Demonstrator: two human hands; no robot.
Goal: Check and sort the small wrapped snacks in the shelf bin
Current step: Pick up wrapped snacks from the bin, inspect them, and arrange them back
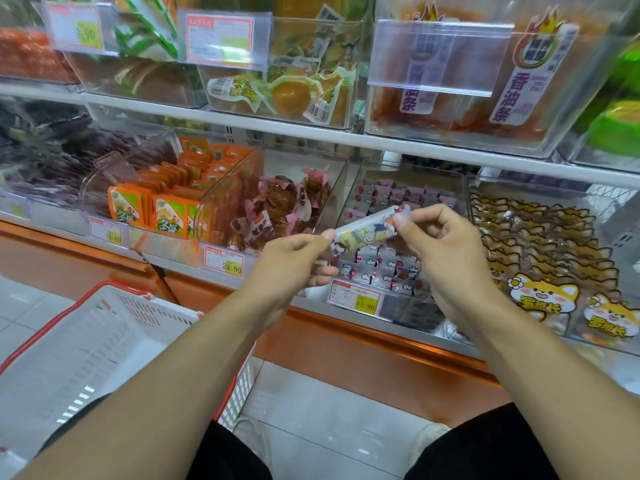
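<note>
Right now a slim wrapped snack [369,227] sits tilted between both sets of fingers, above the clear shelf bin [408,202]. Left hand [294,261] pinches its lower end, right hand [446,244] its upper end; both forearms reach forward, wrists raised.

No sleeves here, both forearms are bare right up from the fingers. The left hand [294,258] and right hand [443,244] wear no rings or gloves. Well back from the fingers, black shorts [485,445] and pale shoes [429,436].
</note>
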